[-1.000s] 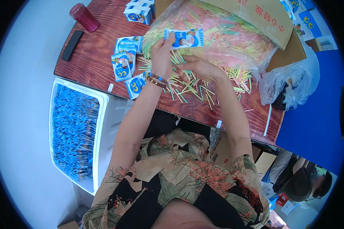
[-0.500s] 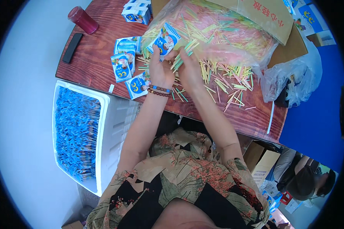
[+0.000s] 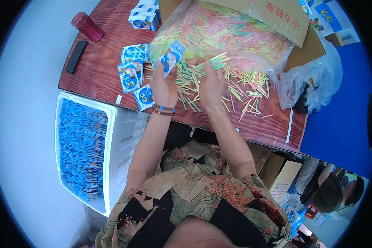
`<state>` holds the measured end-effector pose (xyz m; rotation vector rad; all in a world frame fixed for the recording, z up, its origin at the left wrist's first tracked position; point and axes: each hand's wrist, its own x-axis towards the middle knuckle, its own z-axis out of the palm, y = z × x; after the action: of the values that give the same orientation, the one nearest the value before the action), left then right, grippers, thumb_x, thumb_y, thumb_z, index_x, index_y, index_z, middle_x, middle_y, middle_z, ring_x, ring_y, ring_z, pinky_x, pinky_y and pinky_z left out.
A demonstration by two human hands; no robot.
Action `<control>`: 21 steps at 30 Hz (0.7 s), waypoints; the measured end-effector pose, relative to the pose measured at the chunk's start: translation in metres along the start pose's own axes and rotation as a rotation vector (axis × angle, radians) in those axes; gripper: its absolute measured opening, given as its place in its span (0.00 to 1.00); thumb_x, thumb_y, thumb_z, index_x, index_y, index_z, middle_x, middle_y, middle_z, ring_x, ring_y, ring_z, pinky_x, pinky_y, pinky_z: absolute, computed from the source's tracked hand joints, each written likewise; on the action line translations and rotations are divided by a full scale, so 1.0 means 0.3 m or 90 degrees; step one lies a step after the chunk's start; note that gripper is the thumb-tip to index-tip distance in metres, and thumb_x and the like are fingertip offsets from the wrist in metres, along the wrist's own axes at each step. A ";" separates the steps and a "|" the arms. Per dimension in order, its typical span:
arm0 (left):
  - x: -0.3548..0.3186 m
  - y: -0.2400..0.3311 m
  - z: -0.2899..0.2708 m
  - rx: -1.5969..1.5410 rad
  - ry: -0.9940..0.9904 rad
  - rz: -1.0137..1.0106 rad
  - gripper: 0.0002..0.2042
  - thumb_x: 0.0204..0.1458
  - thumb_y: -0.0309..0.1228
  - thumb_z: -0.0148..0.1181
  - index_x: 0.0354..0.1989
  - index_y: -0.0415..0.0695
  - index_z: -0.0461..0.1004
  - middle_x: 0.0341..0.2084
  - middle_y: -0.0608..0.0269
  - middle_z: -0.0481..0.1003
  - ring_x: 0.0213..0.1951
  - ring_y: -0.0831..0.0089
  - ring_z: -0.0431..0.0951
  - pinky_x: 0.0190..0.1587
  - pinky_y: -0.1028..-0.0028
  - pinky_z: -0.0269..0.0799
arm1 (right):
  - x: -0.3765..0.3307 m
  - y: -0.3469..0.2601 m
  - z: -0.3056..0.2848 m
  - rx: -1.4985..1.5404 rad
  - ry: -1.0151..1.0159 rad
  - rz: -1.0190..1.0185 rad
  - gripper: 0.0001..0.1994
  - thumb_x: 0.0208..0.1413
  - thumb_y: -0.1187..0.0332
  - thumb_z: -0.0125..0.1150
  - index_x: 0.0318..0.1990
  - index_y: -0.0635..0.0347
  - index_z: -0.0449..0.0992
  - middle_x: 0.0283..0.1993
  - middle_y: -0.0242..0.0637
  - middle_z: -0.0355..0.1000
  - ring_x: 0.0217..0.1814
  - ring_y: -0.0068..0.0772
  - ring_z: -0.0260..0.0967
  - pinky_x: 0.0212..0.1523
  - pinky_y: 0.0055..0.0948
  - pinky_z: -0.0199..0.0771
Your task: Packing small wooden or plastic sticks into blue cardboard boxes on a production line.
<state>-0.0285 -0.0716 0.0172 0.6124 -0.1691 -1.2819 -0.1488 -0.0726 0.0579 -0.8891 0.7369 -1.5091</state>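
A small blue-and-white packet point(image 3: 171, 57) is gripped upright between the thumb and fingers of my left hand point(image 3: 164, 87), over the near edge of the heap of sticks. To its right, my right hand point(image 3: 211, 86) pinches a bundle of thin green and yellow sticks point(image 3: 218, 62). Loose pastel sticks point(image 3: 248, 93) lie scattered on the table around and beneath both hands. Several more packets point(image 3: 129, 77) of the same kind lie overlapping left of my left hand. Behind the hands, a clear plastic bag point(image 3: 239, 35) spills out many pink, yellow and green sticks.
The bag sits in an open cardboard box point(image 3: 279, 18). On the wooden table point(image 3: 105, 62) are a red-filled jar point(image 3: 89, 27), a black bar-shaped object point(image 3: 76, 57) and stacked packets point(image 3: 144, 18). A white bin point(image 3: 110, 157) full of blue packets stands left. Another person point(image 3: 328, 192) is at lower right.
My hands have drawn apart. The left has shifted left and slightly nearer with the packet, while the right has moved right, its bundle now pointing away to the right.
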 end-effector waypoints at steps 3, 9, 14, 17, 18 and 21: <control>-0.071 0.009 0.027 0.071 -0.020 0.031 0.14 0.62 0.38 0.52 0.45 0.39 0.73 0.40 0.64 0.77 0.43 0.75 0.77 0.48 0.72 0.72 | 0.015 -0.082 0.034 0.004 0.024 -0.036 0.14 0.66 0.62 0.43 0.42 0.66 0.68 0.44 0.46 0.74 0.52 0.38 0.69 0.61 0.43 0.61; -0.128 -0.015 0.038 0.068 0.015 0.051 0.11 0.62 0.34 0.53 0.37 0.38 0.76 0.36 0.63 0.78 0.39 0.77 0.77 0.46 0.74 0.72 | 0.005 -0.080 0.124 0.094 0.001 -0.101 0.14 0.67 0.61 0.41 0.43 0.64 0.67 0.52 0.52 0.71 0.65 0.44 0.60 0.67 0.45 0.53; -0.141 -0.014 0.050 0.062 0.015 0.058 0.11 0.62 0.33 0.53 0.36 0.38 0.76 0.35 0.63 0.78 0.37 0.79 0.76 0.44 0.75 0.71 | 0.010 -0.066 0.132 0.015 -0.029 -0.162 0.11 0.68 0.62 0.37 0.43 0.59 0.63 0.56 0.52 0.69 0.71 0.43 0.51 0.68 0.44 0.51; -0.147 -0.013 0.059 0.060 -0.018 0.061 0.11 0.63 0.33 0.50 0.43 0.39 0.75 0.42 0.61 0.78 0.45 0.75 0.77 0.52 0.69 0.72 | -0.011 -0.064 0.145 -0.039 -0.011 -0.153 0.12 0.68 0.61 0.37 0.43 0.59 0.63 0.57 0.49 0.69 0.74 0.42 0.45 0.69 0.43 0.48; -0.152 -0.018 0.072 0.040 -0.002 0.065 0.10 0.62 0.33 0.52 0.40 0.39 0.76 0.39 0.62 0.78 0.42 0.77 0.76 0.48 0.72 0.71 | -0.015 -0.058 0.145 -0.040 -0.012 -0.153 0.12 0.68 0.61 0.37 0.43 0.59 0.63 0.57 0.49 0.69 0.74 0.42 0.45 0.69 0.43 0.48; -0.148 -0.027 0.066 0.008 0.020 0.058 0.10 0.62 0.33 0.53 0.37 0.39 0.76 0.38 0.63 0.78 0.40 0.79 0.75 0.46 0.74 0.71 | -0.025 -0.036 0.143 -0.060 -0.010 -0.164 0.13 0.69 0.64 0.37 0.50 0.61 0.64 0.59 0.43 0.68 0.76 0.39 0.40 0.71 0.39 0.40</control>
<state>-0.0573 -0.0380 0.0389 0.6276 -0.1777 -1.1830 -0.1172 -0.0622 0.0882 -1.0981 0.7064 -1.7027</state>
